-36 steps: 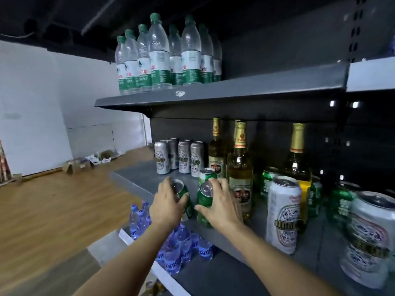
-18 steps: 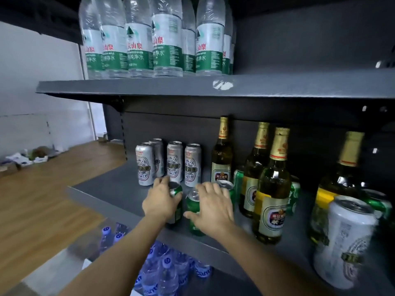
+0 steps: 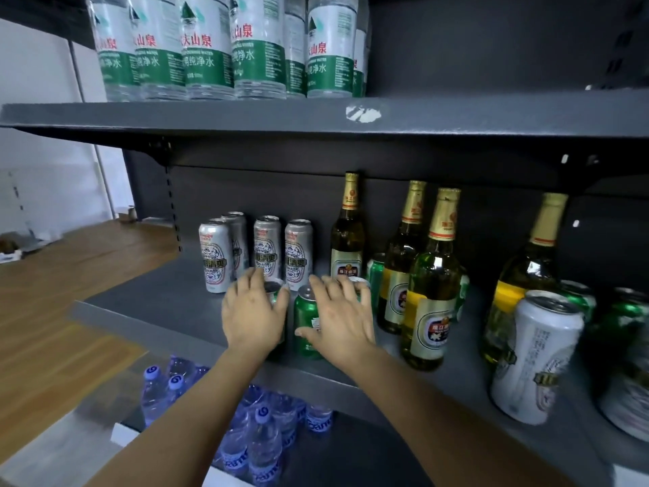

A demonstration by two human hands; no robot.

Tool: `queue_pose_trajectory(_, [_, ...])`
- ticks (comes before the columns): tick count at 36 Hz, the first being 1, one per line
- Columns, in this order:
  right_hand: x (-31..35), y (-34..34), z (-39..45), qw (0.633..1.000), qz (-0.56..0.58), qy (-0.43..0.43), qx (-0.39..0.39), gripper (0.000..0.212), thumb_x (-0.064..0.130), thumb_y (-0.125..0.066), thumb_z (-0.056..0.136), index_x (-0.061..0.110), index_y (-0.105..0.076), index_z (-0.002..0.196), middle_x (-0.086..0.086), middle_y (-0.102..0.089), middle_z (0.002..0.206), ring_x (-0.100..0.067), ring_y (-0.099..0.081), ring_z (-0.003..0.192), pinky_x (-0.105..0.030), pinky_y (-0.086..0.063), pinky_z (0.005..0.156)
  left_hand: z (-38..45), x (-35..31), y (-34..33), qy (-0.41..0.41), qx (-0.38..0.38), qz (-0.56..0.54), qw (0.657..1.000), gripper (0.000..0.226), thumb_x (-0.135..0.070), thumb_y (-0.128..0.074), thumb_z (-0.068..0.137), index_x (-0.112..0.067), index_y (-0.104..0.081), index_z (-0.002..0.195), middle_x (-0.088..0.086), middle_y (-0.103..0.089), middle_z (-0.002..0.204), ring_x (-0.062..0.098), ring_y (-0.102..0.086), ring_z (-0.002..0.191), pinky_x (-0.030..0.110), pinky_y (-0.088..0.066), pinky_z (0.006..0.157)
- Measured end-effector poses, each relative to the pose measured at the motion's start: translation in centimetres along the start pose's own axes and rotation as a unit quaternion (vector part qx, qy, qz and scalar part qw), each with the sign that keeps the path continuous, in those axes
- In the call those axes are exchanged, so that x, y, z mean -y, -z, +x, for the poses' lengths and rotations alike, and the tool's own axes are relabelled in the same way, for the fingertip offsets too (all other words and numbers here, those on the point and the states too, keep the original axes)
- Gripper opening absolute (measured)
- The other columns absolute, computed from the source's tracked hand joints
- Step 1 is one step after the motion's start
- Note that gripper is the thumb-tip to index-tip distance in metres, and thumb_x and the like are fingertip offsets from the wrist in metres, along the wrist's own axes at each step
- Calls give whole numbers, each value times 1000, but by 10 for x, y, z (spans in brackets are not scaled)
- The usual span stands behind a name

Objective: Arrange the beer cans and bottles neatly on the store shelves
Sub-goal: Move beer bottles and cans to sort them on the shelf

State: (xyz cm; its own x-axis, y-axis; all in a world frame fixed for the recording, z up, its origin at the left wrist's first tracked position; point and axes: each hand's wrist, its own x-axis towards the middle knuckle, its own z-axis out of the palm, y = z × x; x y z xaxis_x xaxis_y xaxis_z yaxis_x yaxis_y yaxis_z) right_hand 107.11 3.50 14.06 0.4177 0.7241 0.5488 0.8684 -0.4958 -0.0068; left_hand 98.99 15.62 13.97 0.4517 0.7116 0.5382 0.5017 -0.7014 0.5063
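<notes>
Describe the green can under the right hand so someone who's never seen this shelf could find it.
On the middle shelf, find the silver cans by the back panel. In front of them stand two green cans; the green can you want is the right one, gripped by the right hand. Its label shows, unlike its neighbour under the left hand.

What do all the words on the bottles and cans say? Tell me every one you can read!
"山泉" in red, on the big water bottles on the top shelf.
"纯净水" in white on their green band.
"清爽" on the silver cans, only just legible.
Blue letters on the small water bottles below: cut off, unreadable.
Beer bottle labels, green can and white can: too small or blurred to read.
</notes>
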Motion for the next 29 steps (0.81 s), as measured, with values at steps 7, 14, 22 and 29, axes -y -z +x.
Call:
queue_pose_trajectory(7, [-29, 24, -42, 979, 17, -27, -201, 48, 45, -57, 80, 18, -59, 120, 1, -64, 116, -19, -54, 111, -34, -28, 91, -31, -53, 4, -126, -57, -98, 986, 52, -41, -40, 88, -12, -54, 129, 5, -51, 132, 25, -44, 121, 40, -41, 97])
queue_pose_trajectory(14, [-72, 55, -74, 940, 158, -162, -254, 46, 26, -48, 90, 15, -46, 135, -3, -53, 132, -18, -41, 125, -35, -33, 105, -83, -108, -20, -132, 26, -163, 977, 40, -25, -56, 92, -23, -49, 131, -4, -48, 128, 15, -44, 120, 32, -46, 82])
queue_pose_trajectory(22, [-85, 69, -59, 913, 270, -282, -118, 92, 33, -63, 91, 18, 2, 154, -1, -5, 162, -21, -5, 149, -35, -16, 119, -102, -119, -52, -51, 207, -184, 960, 77, -32, -68, 86, -16, -25, 148, 4, -35, 147, 19, -38, 133, 31, -37, 101])
queue_pose_trajectory(29, [-96, 56, -40, 870, 292, -383, -104, 109, 39, -77, 78, 21, 0, 154, -6, -31, 155, -25, -33, 140, -43, -38, 107, -88, -141, -80, -47, 263, -265, 927, 95, -35, -72, 80, -21, -11, 152, 4, -38, 147, 22, -43, 130, 40, -43, 102])
